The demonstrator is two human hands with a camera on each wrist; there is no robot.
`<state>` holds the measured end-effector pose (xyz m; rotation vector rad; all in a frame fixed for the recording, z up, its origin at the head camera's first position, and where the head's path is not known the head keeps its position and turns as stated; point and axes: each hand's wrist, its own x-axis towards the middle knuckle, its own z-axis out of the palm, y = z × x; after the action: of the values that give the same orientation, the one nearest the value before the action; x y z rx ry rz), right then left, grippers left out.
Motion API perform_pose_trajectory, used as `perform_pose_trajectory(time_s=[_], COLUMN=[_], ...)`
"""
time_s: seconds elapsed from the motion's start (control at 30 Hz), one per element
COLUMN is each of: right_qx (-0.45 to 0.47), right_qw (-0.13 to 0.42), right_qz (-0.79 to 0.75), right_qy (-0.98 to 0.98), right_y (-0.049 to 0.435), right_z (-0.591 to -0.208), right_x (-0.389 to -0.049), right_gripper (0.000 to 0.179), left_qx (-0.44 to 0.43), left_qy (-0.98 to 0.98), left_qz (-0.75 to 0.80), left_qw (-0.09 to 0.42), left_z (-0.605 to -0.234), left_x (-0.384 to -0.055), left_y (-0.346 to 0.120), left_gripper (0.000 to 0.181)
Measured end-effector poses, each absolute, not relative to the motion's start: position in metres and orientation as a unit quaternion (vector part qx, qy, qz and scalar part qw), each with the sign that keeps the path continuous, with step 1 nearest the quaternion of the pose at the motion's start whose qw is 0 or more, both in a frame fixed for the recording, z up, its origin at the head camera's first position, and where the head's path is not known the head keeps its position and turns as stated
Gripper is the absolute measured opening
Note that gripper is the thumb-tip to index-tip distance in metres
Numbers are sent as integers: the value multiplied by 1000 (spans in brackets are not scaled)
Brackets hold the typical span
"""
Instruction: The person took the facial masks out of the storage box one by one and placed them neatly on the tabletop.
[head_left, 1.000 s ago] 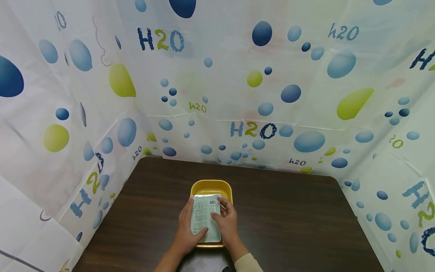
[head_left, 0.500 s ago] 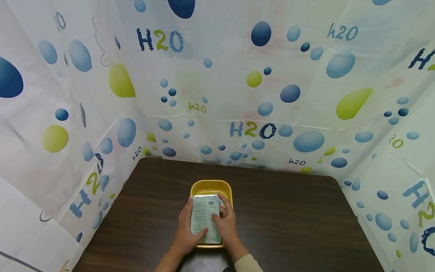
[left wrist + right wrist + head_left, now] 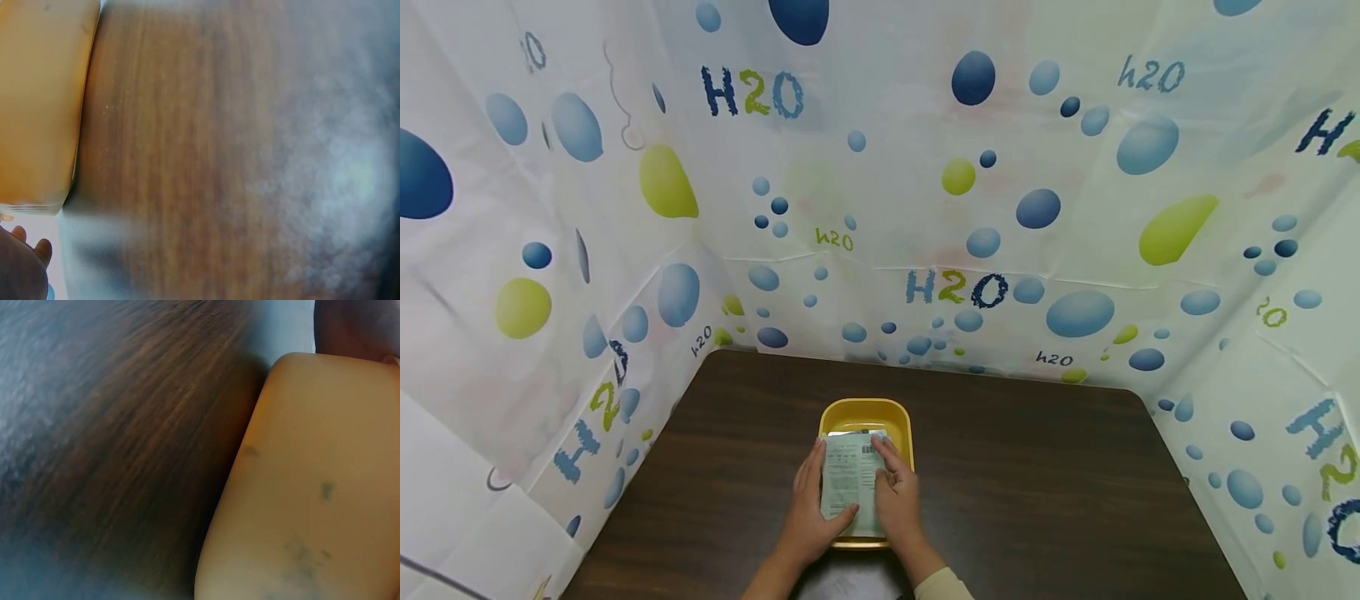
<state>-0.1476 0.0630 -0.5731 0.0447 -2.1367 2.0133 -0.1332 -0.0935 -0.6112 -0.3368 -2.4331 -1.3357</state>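
Note:
A flat pale-green packet (image 3: 846, 483) with printed text and a barcode lies face up in the yellow tray (image 3: 865, 407). Along its left edge my left hand (image 3: 811, 504) holds it, thumb across the lower front. My right hand (image 3: 898, 504) grips the right side, its thumb and a finger over the front near the barcode. Behind the packet's top edge a strip of another packet (image 3: 880, 432) shows. The wrist views catch the tray's outer wall (image 3: 40, 100), with part of the left hand (image 3: 25, 262) and of the right hand (image 3: 356, 328).
The tray stands on a dark wood-grain table (image 3: 1037, 483). A white curtain (image 3: 887, 100) with blue and green drops and H2O lettering surrounds the table at the back and both sides.
My right hand's fingers have shifted from the packet's right edge onto its front. The packet's top has dropped slightly, and a strip behind it shows more. My left hand stays put.

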Motion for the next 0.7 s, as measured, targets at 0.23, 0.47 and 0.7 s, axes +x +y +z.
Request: perform_pose_trajectory(time_s=[0.23, 0.47, 0.7], right_qx=[37, 47, 47], right_qw=[101, 46, 11], right_qz=[650, 671, 684], right_qy=[-753, -739, -728], right_y=[63, 63, 64], right_z=[-575, -573, -572], right_x=[-145, -145, -146], right_gripper=[50, 44, 44], left_qx=[-114, -108, -105], left_qy=[-860, -865, -865], left_qz=[-470, -465, -466], left_qw=[163, 157, 153], left_z=[-611, -609, -607], left_x=[-132, -132, -132], left_y=[-94, -94, -94], left_gripper=[108, 107, 106])
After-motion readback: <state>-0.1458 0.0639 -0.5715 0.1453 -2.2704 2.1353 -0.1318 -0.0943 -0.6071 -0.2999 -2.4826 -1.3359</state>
